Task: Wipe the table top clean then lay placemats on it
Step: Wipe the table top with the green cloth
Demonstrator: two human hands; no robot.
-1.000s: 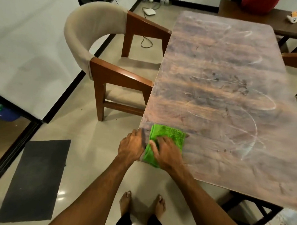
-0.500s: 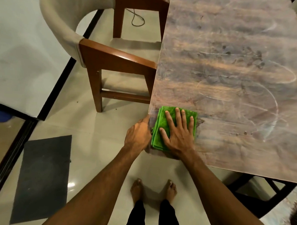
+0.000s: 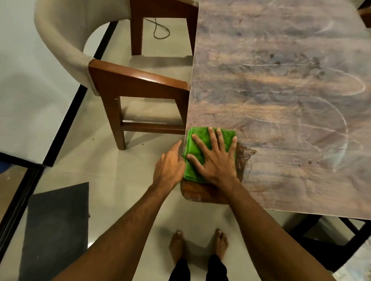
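A folded green cloth (image 3: 198, 138) lies on the near left corner of the dusty wooden table top (image 3: 287, 91). My right hand (image 3: 213, 160) presses flat on the cloth with its fingers spread. Below and right of the cloth, a patch of the corner shows darker and cleaner, while pale smear marks cover the rest. My left hand (image 3: 169, 167) rests against the table's left edge beside the cloth, its fingers over the edge and partly hidden. No placemats are in view.
A wooden armchair (image 3: 111, 74) with a beige padded back stands at the table's left side. A dark floor mat (image 3: 55, 226) lies at the lower left. A black cable (image 3: 161, 30) lies on the floor beyond the chair. My bare feet (image 3: 197, 243) stand before the corner.
My right hand has flattened on the cloth and slid it away from me along the left edge, leaving a darker wiped patch at the corner. The view has tilted down and closer.
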